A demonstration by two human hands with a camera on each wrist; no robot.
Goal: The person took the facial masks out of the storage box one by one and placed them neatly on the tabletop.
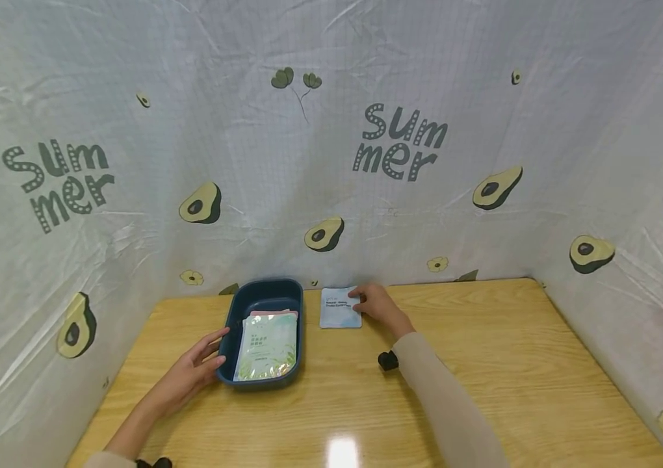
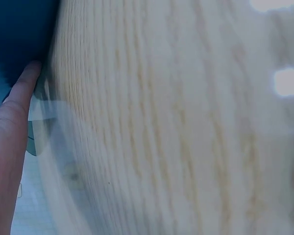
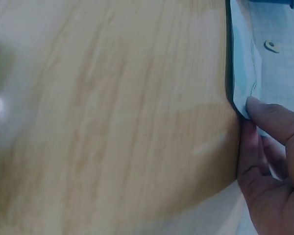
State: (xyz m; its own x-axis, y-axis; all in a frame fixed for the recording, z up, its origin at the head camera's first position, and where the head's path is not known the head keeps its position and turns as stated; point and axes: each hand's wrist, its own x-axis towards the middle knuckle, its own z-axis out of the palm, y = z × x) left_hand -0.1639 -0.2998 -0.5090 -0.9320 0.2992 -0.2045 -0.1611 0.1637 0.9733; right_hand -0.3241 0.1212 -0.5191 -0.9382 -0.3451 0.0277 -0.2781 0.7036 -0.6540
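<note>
A dark blue plastic basin (image 1: pixel 300 331) stands on the table, holding a small stack of flat packets. The top packet (image 1: pixel 267 348) is white and pale green with leaf prints; a pink edge shows behind it. My left hand (image 1: pixel 190 372) touches the basin's left side with fingers spread and fairly straight. In the left wrist view, one finger (image 2: pixel 20 93) meets the basin's dark wall. To the basin's right, a light blue and white sachet (image 1: pixel 336 312) lies near the table's back edge. My right hand (image 3: pixel 272 156) pinches its right edge, thumb above and fingers below.
The wooden table (image 1: pixel 320 416) ends at the back and sides against a pale curtain (image 1: pixel 261 162) printed with avocados, flowers and lettering. A black wrist device (image 1: pixel 388 361) sits by the right sleeve (image 1: pixel 442 396).
</note>
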